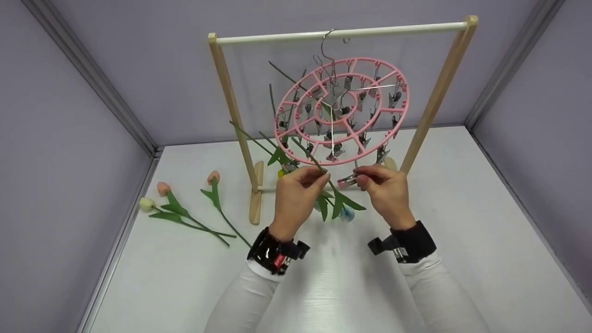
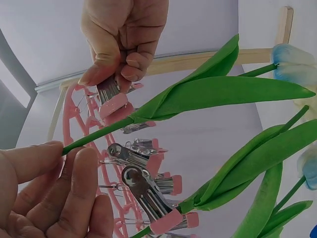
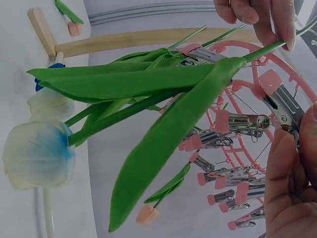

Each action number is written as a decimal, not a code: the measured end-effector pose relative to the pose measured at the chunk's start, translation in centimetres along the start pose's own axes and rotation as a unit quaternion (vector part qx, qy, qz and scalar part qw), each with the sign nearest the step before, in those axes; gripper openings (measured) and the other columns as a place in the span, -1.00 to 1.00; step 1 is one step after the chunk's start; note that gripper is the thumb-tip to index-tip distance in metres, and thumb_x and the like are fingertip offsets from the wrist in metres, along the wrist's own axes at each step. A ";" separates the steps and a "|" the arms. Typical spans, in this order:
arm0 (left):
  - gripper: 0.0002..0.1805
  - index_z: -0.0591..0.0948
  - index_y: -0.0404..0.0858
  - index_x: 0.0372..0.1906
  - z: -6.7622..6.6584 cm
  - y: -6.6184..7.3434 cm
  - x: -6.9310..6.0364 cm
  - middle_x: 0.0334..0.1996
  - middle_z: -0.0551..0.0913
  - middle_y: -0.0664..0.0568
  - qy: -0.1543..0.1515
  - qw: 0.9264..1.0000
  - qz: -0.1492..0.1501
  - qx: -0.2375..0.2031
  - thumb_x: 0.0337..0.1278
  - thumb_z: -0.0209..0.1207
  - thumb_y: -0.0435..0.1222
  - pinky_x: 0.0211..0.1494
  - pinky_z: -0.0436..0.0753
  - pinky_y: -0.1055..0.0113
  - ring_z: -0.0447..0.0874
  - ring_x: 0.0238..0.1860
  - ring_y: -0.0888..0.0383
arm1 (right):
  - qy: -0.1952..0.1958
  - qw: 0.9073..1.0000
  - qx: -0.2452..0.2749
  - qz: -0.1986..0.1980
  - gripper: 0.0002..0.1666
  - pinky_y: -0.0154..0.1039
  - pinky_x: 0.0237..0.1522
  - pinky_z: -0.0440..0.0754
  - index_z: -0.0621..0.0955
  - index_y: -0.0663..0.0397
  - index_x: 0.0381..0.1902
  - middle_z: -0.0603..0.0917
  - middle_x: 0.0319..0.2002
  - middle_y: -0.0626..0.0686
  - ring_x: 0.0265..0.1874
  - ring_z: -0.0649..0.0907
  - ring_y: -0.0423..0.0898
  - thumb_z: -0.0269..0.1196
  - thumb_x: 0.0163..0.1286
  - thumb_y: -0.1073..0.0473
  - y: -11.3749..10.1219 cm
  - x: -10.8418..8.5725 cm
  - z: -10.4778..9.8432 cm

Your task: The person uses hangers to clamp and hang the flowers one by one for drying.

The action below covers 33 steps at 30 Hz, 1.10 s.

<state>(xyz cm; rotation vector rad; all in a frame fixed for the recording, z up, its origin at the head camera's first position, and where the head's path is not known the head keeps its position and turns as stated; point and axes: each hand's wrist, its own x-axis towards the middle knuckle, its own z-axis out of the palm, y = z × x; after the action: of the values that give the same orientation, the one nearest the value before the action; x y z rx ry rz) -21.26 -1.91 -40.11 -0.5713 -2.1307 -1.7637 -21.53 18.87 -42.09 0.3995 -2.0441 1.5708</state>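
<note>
My left hand [image 1: 296,196] pinches the green stem of an artificial tulip [image 2: 96,134] between thumb and fingers. Its leaves [image 3: 198,94] spread below the grip, and its white-and-blue bloom [image 3: 39,153] hangs downward. With thumb and fingers, my right hand [image 1: 386,192] grips a metal clothespin with pink tips [image 1: 348,180], close beside that stem. This clothespin belongs to a round pink drying hanger [image 1: 407,99], tilted in front of me. In the left wrist view, another clothespin [image 2: 148,198] grips a second tulip's stem.
The hanger's hook [image 1: 323,46] sits on the white bar [image 1: 277,38] of a wooden stand [image 1: 439,97]. Several more tulips hang from the hanger. Two pink tulips [image 1: 213,178] and a pale yellow one [image 1: 147,204] lie on the white table [image 1: 185,286] at left.
</note>
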 end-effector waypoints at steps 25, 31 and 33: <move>-0.86 0.75 -0.30 -0.20 0.1 0.2 0.5 -0.34 0.74 0.08 -0.006 0.999 -0.004 -0.038 0.21 0.35 -0.30 -0.36 0.69 0.32 0.71 -0.39 0.20 | -0.086 0.992 0.053 0.070 -0.75 -0.28 -0.11 0.67 0.70 0.36 -0.05 0.70 -0.12 0.23 -0.18 0.70 -0.04 0.32 0.33 0.35 -0.2 -0.2 0.0; -0.78 0.73 -0.33 -0.06 0.1 -0.1 0.4 -0.25 0.76 0.00 -0.009 0.999 -0.013 -0.035 0.23 0.33 -0.33 -0.34 0.70 0.35 0.72 -0.39 0.25 | -0.080 0.991 0.042 0.094 -0.65 -0.28 -0.04 0.64 0.68 0.31 0.04 0.71 -0.03 0.15 -0.08 0.67 -0.02 0.34 0.37 0.22 0.0 -0.2 -0.2; -0.74 0.72 -0.34 -0.01 0.1 -0.3 0.4 -0.23 0.77 -0.01 -0.010 0.999 -0.016 -0.027 0.24 0.32 -0.33 -0.34 0.70 0.36 0.72 -0.38 0.27 | -0.077 0.991 0.039 0.098 -0.63 -0.28 -0.04 0.63 0.67 0.30 0.05 0.71 -0.03 0.15 -0.09 0.67 -0.02 0.35 0.36 0.20 0.1 -0.1 -0.2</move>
<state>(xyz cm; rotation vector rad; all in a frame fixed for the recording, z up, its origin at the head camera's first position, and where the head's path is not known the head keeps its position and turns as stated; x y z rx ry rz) -21.71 -1.82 -40.17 -0.5746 -2.1212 -1.8455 -21.48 19.11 -42.22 0.3680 -2.2008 1.7899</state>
